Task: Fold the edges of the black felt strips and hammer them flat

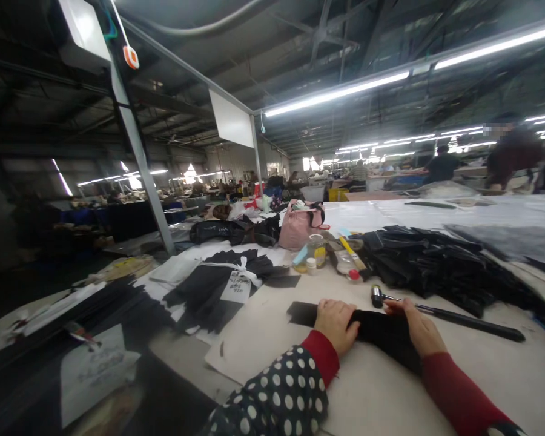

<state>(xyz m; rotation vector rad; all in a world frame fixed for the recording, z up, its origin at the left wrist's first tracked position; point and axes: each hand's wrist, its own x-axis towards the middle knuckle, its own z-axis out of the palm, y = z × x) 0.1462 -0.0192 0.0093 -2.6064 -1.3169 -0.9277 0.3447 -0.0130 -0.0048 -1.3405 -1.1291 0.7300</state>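
Observation:
A strip of black fabric (pixel 378 330) lies across the pale tabletop, with a flat dark end (pixel 301 313) sticking out on the left. My left hand (pixel 336 327) is closed over the strip, its fingers curled and the thumb along the near side. At the strip's right part, my right hand (pixel 416 330) is closed on the fabric with bent fingers; its fingertips are partly hidden. Just beyond my right hand lies a small hammer (pixel 458 316), its metal head to the left and its black handle running right.
Black cut pieces (pixel 413 257) are heaped at the right. Tagged dark stacks (pixel 227 284) lie at the left. A pink bag (pixel 300 225), a glass jar (pixel 317 248), a yellow-handled brush (pixel 352 253) and a red-capped bottle (pixel 353 275) stand or lie behind my hands. People are farther back.

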